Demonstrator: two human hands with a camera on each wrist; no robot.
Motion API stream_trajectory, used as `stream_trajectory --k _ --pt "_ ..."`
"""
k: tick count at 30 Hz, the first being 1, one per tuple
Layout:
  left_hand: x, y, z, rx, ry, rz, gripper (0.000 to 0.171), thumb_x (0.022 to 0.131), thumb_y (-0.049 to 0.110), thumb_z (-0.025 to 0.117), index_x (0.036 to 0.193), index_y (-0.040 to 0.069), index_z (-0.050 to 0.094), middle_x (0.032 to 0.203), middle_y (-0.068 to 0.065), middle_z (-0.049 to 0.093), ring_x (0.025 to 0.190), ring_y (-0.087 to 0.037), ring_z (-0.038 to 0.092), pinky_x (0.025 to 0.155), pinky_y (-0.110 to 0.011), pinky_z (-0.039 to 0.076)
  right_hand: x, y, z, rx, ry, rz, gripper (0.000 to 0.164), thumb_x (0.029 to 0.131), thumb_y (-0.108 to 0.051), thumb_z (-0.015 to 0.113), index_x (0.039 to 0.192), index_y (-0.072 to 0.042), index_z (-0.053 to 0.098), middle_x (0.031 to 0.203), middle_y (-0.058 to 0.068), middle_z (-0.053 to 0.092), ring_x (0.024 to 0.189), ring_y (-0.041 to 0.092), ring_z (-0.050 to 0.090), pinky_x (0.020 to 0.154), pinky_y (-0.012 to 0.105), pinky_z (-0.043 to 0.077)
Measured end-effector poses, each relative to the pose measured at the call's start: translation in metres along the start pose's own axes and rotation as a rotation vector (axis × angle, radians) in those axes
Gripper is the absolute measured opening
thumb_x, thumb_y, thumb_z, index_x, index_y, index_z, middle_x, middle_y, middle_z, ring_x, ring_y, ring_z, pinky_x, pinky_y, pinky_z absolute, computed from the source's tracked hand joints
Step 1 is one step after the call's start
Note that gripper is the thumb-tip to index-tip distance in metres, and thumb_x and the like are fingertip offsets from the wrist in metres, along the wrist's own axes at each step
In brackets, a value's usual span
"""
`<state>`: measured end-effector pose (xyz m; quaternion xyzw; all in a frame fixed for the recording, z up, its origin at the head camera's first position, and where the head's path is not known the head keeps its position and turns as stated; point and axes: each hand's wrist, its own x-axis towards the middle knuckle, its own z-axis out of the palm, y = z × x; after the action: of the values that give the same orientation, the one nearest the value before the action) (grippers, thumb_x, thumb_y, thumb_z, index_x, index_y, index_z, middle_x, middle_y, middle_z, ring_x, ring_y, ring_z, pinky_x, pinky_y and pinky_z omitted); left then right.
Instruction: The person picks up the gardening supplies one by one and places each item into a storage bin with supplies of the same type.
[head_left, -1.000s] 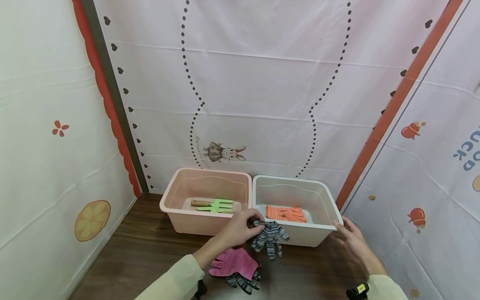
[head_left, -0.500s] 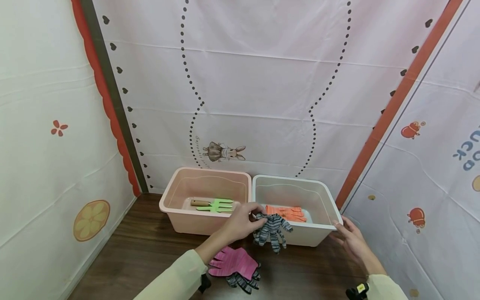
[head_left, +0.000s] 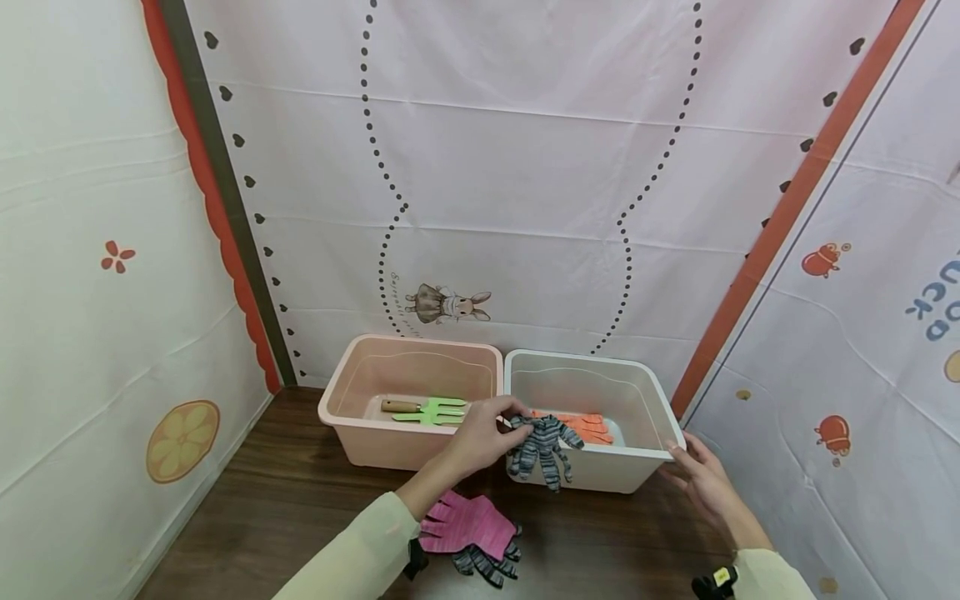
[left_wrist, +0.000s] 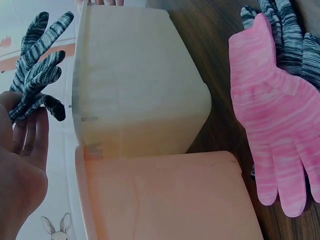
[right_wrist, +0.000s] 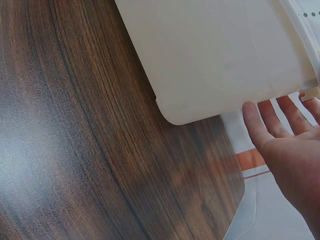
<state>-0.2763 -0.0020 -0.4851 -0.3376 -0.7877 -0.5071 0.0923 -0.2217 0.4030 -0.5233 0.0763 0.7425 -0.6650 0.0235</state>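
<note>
My left hand (head_left: 483,435) pinches a grey-and-black striped knit glove (head_left: 546,452) by its cuff. The glove hangs with its fingers down, overlapping the front rim of the white bin (head_left: 618,473) in the head view. In the left wrist view, the striped glove (left_wrist: 40,65) stands out past the fingertips beside the bin's rim. My right hand (head_left: 701,482) holds the white bin at its front right corner, thumb by the rim and fingers beneath it. Inside that bin lie orange gloves (head_left: 592,427), partly hidden behind the striped one.
A pink bin (head_left: 397,446) stands left of the white one, holding green garden forks (head_left: 435,412), one with a wooden handle. In front, on the dark wooden table (head_left: 285,517), a pink glove (head_left: 468,525) lies over another striped glove (head_left: 487,568). Printed cloth walls enclose the back and sides.
My left hand has lifted the striped glove up and forward, from in front of the white bin to over its front rim. My right hand stays at the bin's corner.
</note>
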Motion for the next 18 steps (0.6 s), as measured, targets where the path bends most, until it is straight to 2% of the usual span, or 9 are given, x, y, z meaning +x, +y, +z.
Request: stream_trajectory --k 5,12,18 --pt "0.006 -0.003 0.003 -0.019 0.028 -0.005 0.01 0.097 0.011 0.078 0.106 0.015 0.074 0.101 0.004 0.073 0.092 -0.009 0.067 0.078 -0.023 0.061 0.0 0.0 0.0 0.006 0.008 0.002 0.072 0.113 -0.035 0.055 0.165 0.0 0.02 0.164 0.02 0.027 0.107 -0.01 0.059 0.11 0.053 0.05" --pt "0.013 -0.007 0.007 -0.033 0.044 -0.037 0.01 0.096 0.012 0.079 0.104 0.016 0.074 0.102 0.005 0.073 0.095 -0.01 0.068 0.079 -0.024 0.061 0.002 0.0 0.001 0.014 0.012 0.043 0.074 0.113 -0.036 0.054 0.167 -0.002 0.016 0.169 0.022 0.022 0.106 -0.01 0.058 0.116 0.059 0.042" --pt "0.02 -0.013 0.012 -0.02 0.066 -0.036 0.01 0.097 0.012 0.079 0.105 0.016 0.074 0.103 0.005 0.074 0.094 -0.009 0.068 0.078 -0.024 0.061 0.003 0.001 0.001 0.009 0.025 0.046 0.073 0.113 -0.036 0.054 0.167 -0.003 0.018 0.168 0.021 0.024 0.104 -0.01 0.059 0.116 0.059 0.042"
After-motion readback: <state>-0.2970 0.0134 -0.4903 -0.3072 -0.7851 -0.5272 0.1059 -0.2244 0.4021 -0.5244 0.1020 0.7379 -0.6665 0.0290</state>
